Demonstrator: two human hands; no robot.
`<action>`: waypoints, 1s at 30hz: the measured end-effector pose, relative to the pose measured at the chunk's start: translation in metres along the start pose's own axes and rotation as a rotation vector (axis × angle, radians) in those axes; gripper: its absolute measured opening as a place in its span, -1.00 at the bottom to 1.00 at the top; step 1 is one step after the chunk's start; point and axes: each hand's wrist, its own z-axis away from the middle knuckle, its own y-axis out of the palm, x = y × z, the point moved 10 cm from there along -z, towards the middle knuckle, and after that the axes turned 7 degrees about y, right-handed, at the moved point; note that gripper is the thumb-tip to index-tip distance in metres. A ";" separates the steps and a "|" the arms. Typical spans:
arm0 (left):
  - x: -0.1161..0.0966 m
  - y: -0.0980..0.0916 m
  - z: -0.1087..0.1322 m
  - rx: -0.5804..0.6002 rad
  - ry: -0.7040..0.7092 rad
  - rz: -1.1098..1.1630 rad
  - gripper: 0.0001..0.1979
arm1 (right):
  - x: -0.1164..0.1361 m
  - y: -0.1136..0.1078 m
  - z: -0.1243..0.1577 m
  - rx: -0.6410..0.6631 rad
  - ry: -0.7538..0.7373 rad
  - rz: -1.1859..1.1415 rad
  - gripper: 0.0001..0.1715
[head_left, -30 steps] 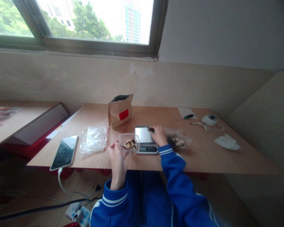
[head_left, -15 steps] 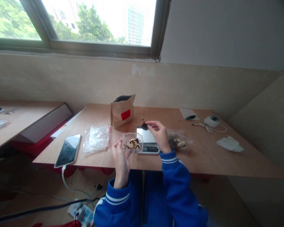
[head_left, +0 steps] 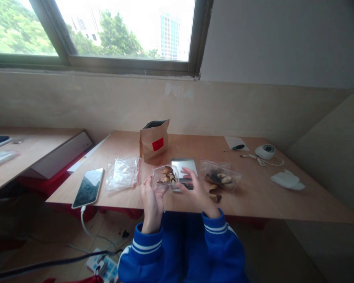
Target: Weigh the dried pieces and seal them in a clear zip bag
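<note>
My left hand (head_left: 153,201) is closed on the side of a clear plastic container (head_left: 155,173), holding it tilted just above the table's front part. Inside lie brown, curled dried pieces (head_left: 167,176) that look like dried mushrooms. My right hand (head_left: 194,189) is open, its fingers spread close to the container's right side, with nothing seen between them. Behind that hand sits a kitchen scale (head_left: 184,162) with a silver plate, its display partly covered. To the right, a clear zip bag (head_left: 234,179) holds dark and pale pieces, and a few loose brown pieces (head_left: 214,197) lie in front of it.
A brown paper bag (head_left: 149,143) with a red label stands open at the back. Clear zip bags (head_left: 122,173) and a phone (head_left: 88,186) on a cable lie left. At right are a screwdriver (head_left: 238,147), a white camera (head_left: 264,151) and a crumpled white item (head_left: 287,180).
The dark piece pinched in my right hand is gone from its fingers. That hand has come down and opened beside the container, and the pieces in the container sit differently.
</note>
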 end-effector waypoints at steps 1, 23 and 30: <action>0.002 0.002 0.002 0.014 -0.021 0.029 -0.85 | -0.008 0.004 0.005 0.006 0.032 -0.024 -0.34; -0.028 0.047 0.019 0.553 0.375 -0.484 -0.82 | 0.003 -0.028 0.034 -0.352 0.040 -0.279 -0.67; -0.061 0.027 0.013 0.264 0.679 -0.646 -0.71 | 0.001 -0.058 0.038 -0.476 0.078 -0.331 -0.63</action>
